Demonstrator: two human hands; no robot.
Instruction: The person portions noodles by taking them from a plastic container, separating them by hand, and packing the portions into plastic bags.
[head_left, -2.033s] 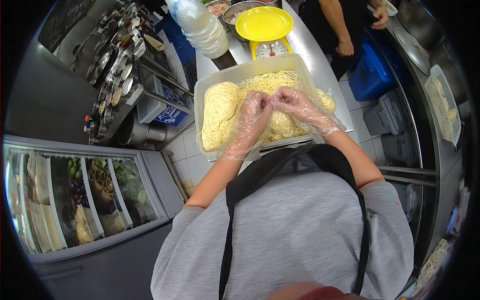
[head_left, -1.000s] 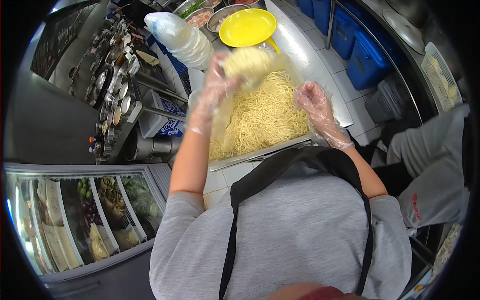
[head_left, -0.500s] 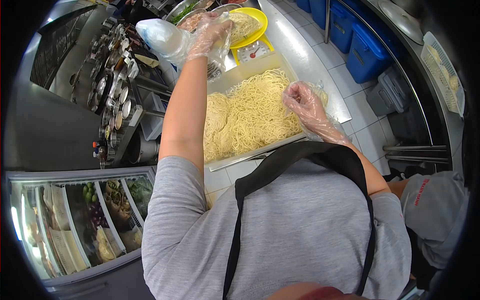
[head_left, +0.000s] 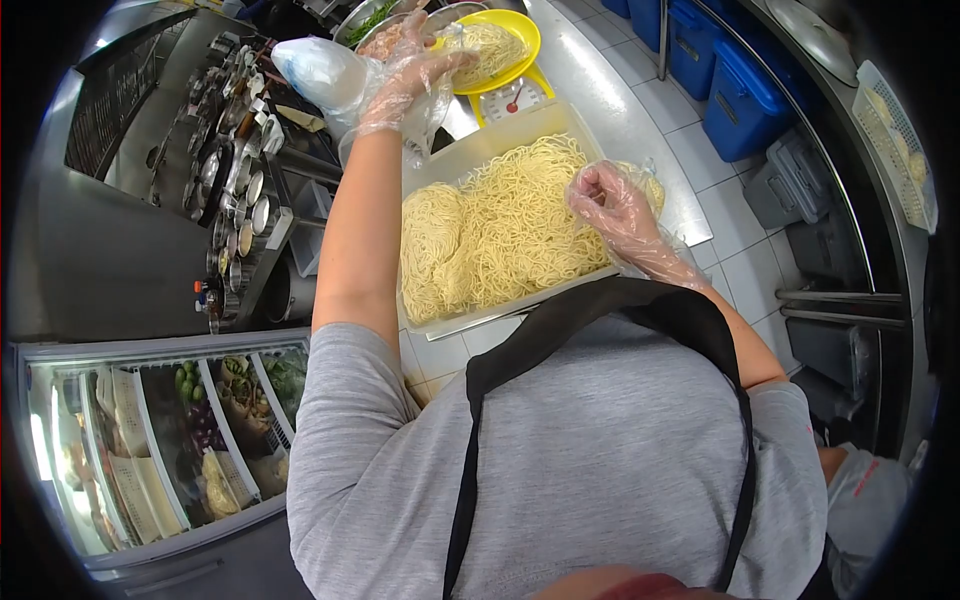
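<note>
A clear plastic glove covers each hand. My left hand (head_left: 415, 75), fingers spread, is beside the bagged noodles (head_left: 487, 50) on the yellow scale pan (head_left: 527, 62). Below the pan shows the scale dial (head_left: 512, 98). My right hand (head_left: 612, 205) is curled closed over the right side of the plastic tub (head_left: 480, 160); whether it holds anything is hidden. Loose yellow noodles (head_left: 530, 225) fill the tub, with a rounder heap (head_left: 432, 240) at its left. Another bag of noodles (head_left: 645, 185) lies behind my right hand.
A stack of plastic bags or cups (head_left: 325, 75) stands left of the scale. Metal bowls of food (head_left: 385, 40) are behind it. The steel table (head_left: 640, 130) extends right. A co-worker's grey sleeve (head_left: 865, 500) shows at lower right, and a glass-topped fridge (head_left: 170, 450) at lower left.
My left hand has carried a bag of noodles from the tub area up onto the yellow pan and opened beside it. My right hand has stayed curled by the tub. The co-worker has moved lower right.
</note>
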